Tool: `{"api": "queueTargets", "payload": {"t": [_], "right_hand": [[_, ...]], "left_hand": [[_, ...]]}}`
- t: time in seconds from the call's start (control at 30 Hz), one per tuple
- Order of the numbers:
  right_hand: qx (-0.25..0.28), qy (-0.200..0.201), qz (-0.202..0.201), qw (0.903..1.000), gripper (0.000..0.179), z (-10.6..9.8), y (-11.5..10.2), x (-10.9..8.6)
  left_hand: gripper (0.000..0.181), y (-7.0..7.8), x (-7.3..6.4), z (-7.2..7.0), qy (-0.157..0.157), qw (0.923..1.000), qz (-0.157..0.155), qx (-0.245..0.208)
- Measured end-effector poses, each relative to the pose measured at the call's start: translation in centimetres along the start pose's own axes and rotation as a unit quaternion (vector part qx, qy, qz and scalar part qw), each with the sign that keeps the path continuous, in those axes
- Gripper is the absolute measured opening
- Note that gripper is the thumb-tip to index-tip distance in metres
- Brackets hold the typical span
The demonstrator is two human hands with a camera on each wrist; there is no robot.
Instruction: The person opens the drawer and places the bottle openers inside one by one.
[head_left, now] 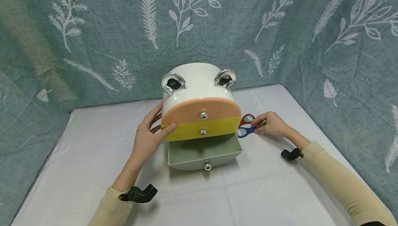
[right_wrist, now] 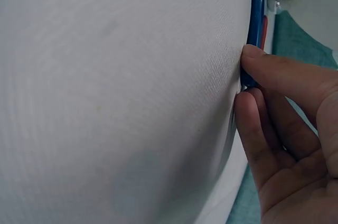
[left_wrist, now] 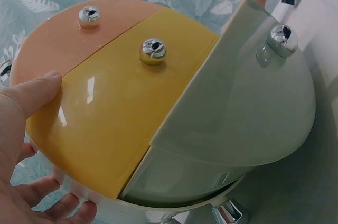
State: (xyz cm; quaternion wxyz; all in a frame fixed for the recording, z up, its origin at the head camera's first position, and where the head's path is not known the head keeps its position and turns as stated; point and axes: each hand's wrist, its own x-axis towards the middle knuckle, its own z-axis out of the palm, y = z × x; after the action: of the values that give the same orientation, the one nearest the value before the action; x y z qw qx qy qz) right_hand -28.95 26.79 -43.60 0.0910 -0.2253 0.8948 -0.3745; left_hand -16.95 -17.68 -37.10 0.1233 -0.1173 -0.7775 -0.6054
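A small frog-shaped drawer box (head_left: 196,77) has a white body, silver-ringed eyes and a front in three colours. Its green bottom drawer (head_left: 202,162) is pulled out; the orange drawer (head_left: 202,108) and the yellow drawer (head_left: 186,131) are closed. My left hand (head_left: 149,138) grips the box's left side, thumb on the front, fingers around the side. To the right of the box lie a red flat tool (head_left: 243,119) and a blue flat tool (head_left: 245,131), each with a rounded head and pale centre. My right hand (head_left: 268,125) pinches the blue tool's end near the tabletop.
A white cloth (head_left: 93,157) covers the table. Green-grey curtains (head_left: 124,29) with white leaf prints hang behind and at both sides. Each wrist wears a black camera (head_left: 141,194). Silver knobs (head_left: 207,166) stick out from the drawer fronts.
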Motion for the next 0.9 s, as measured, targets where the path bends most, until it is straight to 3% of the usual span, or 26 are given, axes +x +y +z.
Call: {"api": "queueTargets", "payload": {"t": [0.2,0.4,0.47,0.7,0.9], "right_hand": [[-0.005,-0.017,-0.023,0.9996,0.029,-0.1,-0.4,-0.2],[-0.026,-0.033,-0.038,0.9984,0.032,0.0,-0.7,-0.6],[-0.023,-0.032,-0.034,0.9986,0.032,0.1,-0.9,-0.8],[-0.007,-0.021,-0.037,0.9991,0.03,-0.1,-1.3,-1.5],[0.017,-0.004,-0.059,0.9981,0.03,-0.7,-1.5,-2.0]], "left_hand": [[0.075,0.3,0.0,0.0,0.001,1.0,-0.004,-0.003],[0.073,3.3,-0.6,0.2,-0.005,0.9999,-0.012,0.003],[0.073,3.6,-0.7,0.2,-0.006,0.9999,-0.012,0.002],[0.076,0.1,0.1,0.0,-0.001,1.0,-0.007,-0.003],[0.075,-0.3,0.2,0.0,0.001,1.0,-0.002,0.002]]}}
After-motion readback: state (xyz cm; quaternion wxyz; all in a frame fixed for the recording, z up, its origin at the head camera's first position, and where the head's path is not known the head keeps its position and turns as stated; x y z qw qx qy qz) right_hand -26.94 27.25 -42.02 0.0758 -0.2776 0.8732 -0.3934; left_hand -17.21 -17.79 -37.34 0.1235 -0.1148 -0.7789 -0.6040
